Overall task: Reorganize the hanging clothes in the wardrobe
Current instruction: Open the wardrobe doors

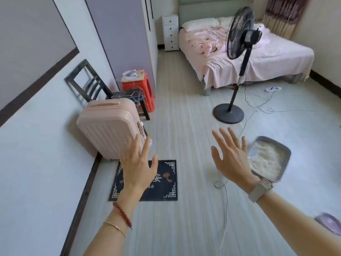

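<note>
Bedroom clutter I'm seeing, away from the job.
A pink suitcase stands against the wall beside a dark mat; a pedestal fan stands before the bed; grey tray on the floor.

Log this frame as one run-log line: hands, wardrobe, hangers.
left hand: open, empty | right hand: open, empty | wardrobe: doors closed, out of reach | wire hangers: on chair | clothes: none visible

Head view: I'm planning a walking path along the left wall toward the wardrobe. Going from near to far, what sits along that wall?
Dark floor mat → pink suitcase → black chair with wire hangers on its seat → red plastic stool → wardrobe → white drawer unit.
</note>
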Motion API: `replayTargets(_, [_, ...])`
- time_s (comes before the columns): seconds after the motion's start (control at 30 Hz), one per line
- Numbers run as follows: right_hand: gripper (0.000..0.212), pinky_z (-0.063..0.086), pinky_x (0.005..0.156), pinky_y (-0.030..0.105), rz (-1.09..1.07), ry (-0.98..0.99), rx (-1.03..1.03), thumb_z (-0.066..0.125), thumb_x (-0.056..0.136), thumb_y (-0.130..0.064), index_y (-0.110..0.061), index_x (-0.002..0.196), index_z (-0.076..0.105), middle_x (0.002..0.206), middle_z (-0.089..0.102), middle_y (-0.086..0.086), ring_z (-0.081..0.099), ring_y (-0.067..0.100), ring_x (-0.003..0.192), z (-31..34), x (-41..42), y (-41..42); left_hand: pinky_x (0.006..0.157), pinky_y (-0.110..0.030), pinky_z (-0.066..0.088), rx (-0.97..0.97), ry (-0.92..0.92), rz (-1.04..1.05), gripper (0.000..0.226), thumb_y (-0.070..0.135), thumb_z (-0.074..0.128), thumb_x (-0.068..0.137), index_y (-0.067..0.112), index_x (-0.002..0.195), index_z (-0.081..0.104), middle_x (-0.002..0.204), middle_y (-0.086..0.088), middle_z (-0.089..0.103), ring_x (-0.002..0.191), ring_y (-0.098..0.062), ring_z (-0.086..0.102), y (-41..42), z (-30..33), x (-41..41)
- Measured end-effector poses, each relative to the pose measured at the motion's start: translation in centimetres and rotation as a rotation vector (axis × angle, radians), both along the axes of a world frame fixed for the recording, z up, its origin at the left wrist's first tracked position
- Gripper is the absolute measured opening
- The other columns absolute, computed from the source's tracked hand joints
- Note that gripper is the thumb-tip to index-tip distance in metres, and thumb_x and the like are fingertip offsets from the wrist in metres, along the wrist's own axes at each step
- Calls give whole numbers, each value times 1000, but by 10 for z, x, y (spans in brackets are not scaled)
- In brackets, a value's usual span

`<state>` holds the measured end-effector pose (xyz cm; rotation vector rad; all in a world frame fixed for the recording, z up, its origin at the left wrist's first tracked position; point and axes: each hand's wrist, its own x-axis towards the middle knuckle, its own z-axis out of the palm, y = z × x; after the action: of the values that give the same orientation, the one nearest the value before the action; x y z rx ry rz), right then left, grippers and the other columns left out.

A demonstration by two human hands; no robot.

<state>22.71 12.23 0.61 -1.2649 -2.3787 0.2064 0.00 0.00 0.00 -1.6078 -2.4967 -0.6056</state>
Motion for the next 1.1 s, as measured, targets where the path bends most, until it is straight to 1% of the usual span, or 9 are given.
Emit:
replayTargets(0.13, [49,5,113,55,-45,-124,-186,35,94,-37,-25,141,29,150,28,2,9,22,142,-42,-4,26,107,-57,24,-155,-17,15,57,37,49,91,12,140,36,149,-15,28,138,-32,23,31,-31,-10])
replayTargets(0.2, [48,6,112,54,-55,-148,-219,34,94,-38,-26,141,29,149,29,0,11,21,142,-60,-7,49,109,-54,23,-214,-58,6,55,41,42,93,14,141,36,150,-11,27,138,-27,21,56,-47,-14])
replayTargets(0.33, [46,6,112,50,-75,-185,-295,31,95,-40,-27,139,32,146,34,-5,14,17,141,-81,-19,118,113,-45,15,-284,-44,-19,54,44,32,95,21,143,29,151,-3,25,140,-19,16,129,-70,-24])
replayTargets(0.4, [45,11,113,45,-69,-171,-326,31,95,-40,-24,136,38,145,36,-4,16,16,141,-88,-26,163,113,-43,17,-277,-64,-41,53,42,33,95,21,144,29,150,-1,28,139,-17,20,177,-73,-28])
replayTargets(0.57, [45,18,113,37,-52,-148,-356,33,95,-39,-22,137,38,143,41,-4,24,16,138,-79,-46,304,113,-38,19,-255,-96,-54,46,34,38,96,20,140,36,144,5,39,134,-11,30,329,-55,-39])
replayTargets(0.7, [44,23,110,34,-28,-139,-324,35,95,-37,-21,135,41,137,47,-5,33,15,132,-66,-74,397,110,-37,24,-198,-112,-58,44,29,43,95,15,137,41,138,0,48,129,-14,40,431,-34,-56])
replayTargets(0.83, [44,26,106,32,23,-137,-347,35,95,-37,-22,136,39,136,47,-6,36,14,130,-67,-112,469,104,-35,33,-157,-153,-31,39,22,52,91,10,128,53,127,-5,58,119,-20,50,492,-36,-83])
replayTargets(0.97, [44,26,105,30,57,-170,-377,34,95,-38,-23,136,38,137,46,-7,34,13,130,-80,-151,537,103,-35,35,-219,-149,7,39,23,52,91,10,128,53,128,-5,57,120,-20,50,547,-57,-129])
replayTargets(1.1, [45,19,112,38,50,-225,-393,32,96,-40,-23,137,37,140,43,-6,27,16,135,-91,-199,622,104,-33,30,-297,-124,72,45,30,47,92,16,135,45,137,-2,48,125,-20,44,629,-75,-192])
